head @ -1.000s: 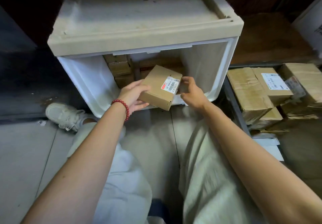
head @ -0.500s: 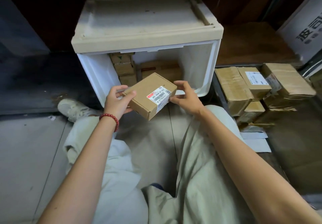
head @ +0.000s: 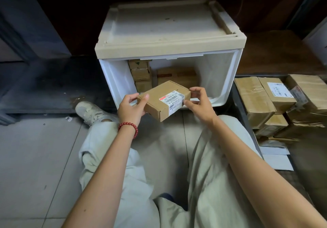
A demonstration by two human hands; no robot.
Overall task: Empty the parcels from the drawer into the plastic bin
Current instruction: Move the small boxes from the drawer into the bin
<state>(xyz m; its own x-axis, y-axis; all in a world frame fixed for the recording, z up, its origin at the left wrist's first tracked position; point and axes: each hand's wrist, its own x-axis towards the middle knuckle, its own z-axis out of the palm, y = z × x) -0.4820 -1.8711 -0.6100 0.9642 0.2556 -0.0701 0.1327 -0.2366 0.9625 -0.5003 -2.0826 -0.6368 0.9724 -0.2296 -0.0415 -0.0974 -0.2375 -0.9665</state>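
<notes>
Parcel (head: 163, 100), gripped between left hand (head: 131, 110) and right hand (head: 199, 106), has now left drawer (head: 221, 79); bin (head: 238, 100) next.

Pale grey floor tiles (head: 35, 157) fill the lower left, and on them rests a worn off-white shoe (head: 90, 112) with a small white scrap (head: 68, 118) lying just beside it to the left, both close to the edge of a dark, scuffed raised ledge (head: 44, 86). Loose pale green trousers (head: 212, 174) cover the bent legs that spread across the bottom of the view, and a bracelet of red beads (head: 129, 126) circles the left wrist. Brown wooden boards (head: 276, 50) run behind at the right, while flat white sheets (head: 276, 158) lie overlapping near the right edge.
</notes>
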